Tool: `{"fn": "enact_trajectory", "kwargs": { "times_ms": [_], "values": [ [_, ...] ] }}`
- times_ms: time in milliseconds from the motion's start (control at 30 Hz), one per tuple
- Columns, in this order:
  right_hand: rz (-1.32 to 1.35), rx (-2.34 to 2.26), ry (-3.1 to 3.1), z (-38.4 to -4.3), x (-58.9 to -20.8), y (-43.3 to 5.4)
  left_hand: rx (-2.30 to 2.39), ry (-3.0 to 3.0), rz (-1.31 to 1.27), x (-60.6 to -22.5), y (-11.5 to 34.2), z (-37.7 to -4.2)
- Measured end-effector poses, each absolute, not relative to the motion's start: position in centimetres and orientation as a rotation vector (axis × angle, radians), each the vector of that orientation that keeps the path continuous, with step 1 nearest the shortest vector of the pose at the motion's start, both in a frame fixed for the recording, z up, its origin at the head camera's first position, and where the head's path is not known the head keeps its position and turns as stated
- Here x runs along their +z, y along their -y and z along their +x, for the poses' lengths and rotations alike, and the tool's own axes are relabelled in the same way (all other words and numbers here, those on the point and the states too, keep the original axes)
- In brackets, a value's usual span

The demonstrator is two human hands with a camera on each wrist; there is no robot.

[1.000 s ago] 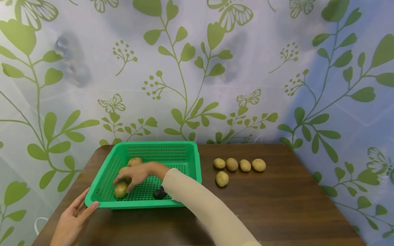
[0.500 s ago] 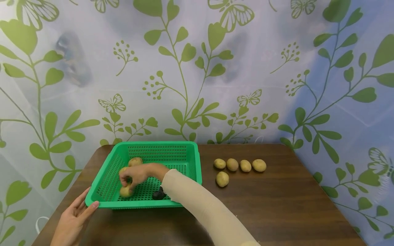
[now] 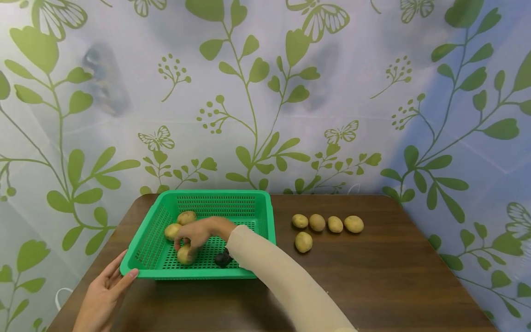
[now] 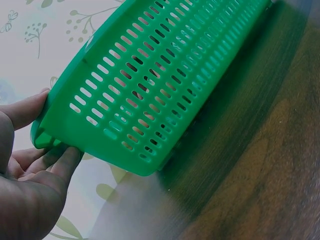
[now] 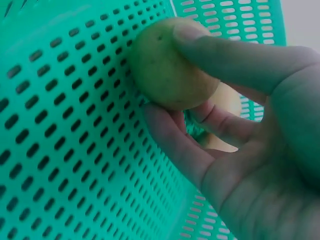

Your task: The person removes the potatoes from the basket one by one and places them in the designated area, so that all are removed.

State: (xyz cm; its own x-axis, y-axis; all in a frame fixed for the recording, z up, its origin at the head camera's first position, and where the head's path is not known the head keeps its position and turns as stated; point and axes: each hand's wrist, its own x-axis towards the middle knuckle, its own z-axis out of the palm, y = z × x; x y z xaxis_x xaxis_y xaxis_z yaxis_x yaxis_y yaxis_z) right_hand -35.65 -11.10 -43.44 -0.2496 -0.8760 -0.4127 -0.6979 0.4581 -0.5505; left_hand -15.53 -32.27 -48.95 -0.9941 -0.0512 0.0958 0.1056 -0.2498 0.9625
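Note:
My left hand (image 3: pixel 103 293) grips the near left corner of a green plastic basket (image 3: pixel 199 274); in the left wrist view the thumb lies over the basket's rim (image 4: pixel 65 85) and the fingers are under it. Inside the basket, my right hand (image 3: pixel 196 233) holds a potato (image 5: pixel 167 65) between thumb and fingers, near the basket floor. Two more potatoes lie behind it along the left side, one in the middle (image 3: pixel 171 231) and one farther back (image 3: pixel 187 217). A dark, lumpy thing (image 3: pixel 223 259) sits to the right of the hand, partly hidden by the sleeve; its kind is unclear.
On the brown wooden table (image 3: pixel 373 276), right of the basket, several potatoes form a row (image 3: pixel 317 222), with a single potato (image 3: pixel 303 242) in front of them. A curtain (image 3: pixel 265 115) with green leaves and butterflies hangs behind the table.
My right hand has closed its fingers on the front potato and shifted it rightward, away from the basket's left wall. The left hand keeps its hold on the corner. The view has turned slightly left.

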Motion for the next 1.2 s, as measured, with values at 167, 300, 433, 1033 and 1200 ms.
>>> {"fn": "enact_trajectory", "kwargs": {
  "times_ms": [167,300,433,1033,1200],
  "values": [
    [-1.271,-0.408,-2.010,-36.1,-42.9,9.9,-2.413,1.857,-0.069,-49.0,32.3,-15.4],
    [-1.245,-0.457,-1.992,-36.2,-42.3,8.9,-2.396,1.871,-0.052,-48.9,32.3,-15.4],
    [-1.261,-0.486,-1.993,-36.4,-41.4,7.9,-2.387,1.870,-0.045,-48.9,32.3,-15.5],
    [-1.270,-0.642,-1.977,-35.8,-38.2,3.8,-2.391,1.892,-0.004,-48.8,32.3,-15.6],
    [-1.268,-0.623,-1.997,-35.6,-37.7,2.8,-2.382,1.910,0.037,-48.8,32.2,-15.5]
  ]
}}
